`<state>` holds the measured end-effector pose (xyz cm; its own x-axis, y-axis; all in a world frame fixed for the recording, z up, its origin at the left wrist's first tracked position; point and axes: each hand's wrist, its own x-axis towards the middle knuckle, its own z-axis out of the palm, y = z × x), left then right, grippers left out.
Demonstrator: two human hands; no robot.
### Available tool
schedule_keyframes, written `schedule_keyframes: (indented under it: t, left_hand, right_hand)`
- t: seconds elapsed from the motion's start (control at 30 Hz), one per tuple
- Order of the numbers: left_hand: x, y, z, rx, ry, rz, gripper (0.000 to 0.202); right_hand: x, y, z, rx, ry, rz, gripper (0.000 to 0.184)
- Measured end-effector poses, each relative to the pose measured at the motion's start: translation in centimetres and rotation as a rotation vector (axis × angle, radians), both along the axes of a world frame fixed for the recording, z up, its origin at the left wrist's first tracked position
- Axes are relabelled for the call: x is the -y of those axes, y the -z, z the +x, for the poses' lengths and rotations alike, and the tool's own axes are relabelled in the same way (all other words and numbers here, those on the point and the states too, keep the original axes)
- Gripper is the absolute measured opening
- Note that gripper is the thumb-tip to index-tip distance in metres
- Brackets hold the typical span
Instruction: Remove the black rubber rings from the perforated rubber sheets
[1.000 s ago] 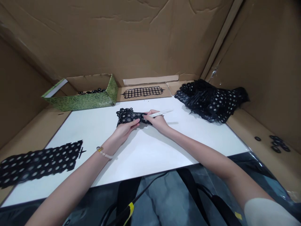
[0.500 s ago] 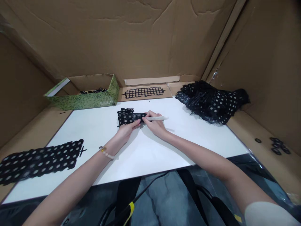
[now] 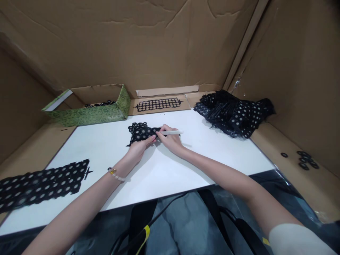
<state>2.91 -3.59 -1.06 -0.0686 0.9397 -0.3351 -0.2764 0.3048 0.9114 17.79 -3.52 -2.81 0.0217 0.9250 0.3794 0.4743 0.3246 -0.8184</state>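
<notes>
Brown corrugated cardboard walls enclose a white rectangular surface. Near its middle, a crumpled black perforated sheet with round holes is bunched between 2 bare hands. The left hand, with a beaded bracelet at its wrist, has a closed grip around the sheet, its fingers curled over the near edge. The right hand has a firm pinching grip on a slim white marker pen, and its fingers press against the sheet's right end. A flat black holed sheet lies at the surface's lower left, and a heaped black sheet pile sits at the far right. Behind the surface are an open green speckled box holding black rings and another black holed sheet on cardboard. Loose black rings lie on the right cardboard ledge.
</notes>
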Motion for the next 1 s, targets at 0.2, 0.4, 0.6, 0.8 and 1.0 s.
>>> schedule_keyframes:
  t: [0.2,0.4,0.6,0.8,1.0]
  left_hand:
    - [-0.3,-0.2,-0.1,0.066,-0.017,0.020,0.007]
    - [-1.0,-0.2,-0.5,0.130,-0.084,0.020,0.002]
    - [-0.1,0.2,0.1,0.060,-0.052,0.079,0.015]
    - [0.1,0.2,0.1,0.092,-0.015,0.100,0.020]
    - [0.3,0.0,0.2,0.128,0.027,0.051,0.014]
  right_hand:
    - [-0.5,0.3,0.4,-0.154,-0.011,-0.050,0.023]
    - [-1.1,0.1,1.2,-0.423,-0.136,-0.055,0.024]
    - [-0.9,-0.2,1.0,-0.409,-0.136,-0.047,0.023]
    - [-0.8,0.2,1.0,-0.366,-0.088,-0.127,0.024]
    - [-0.9,0.2,1.2,-0.382,-0.102,-0.158,0.021]
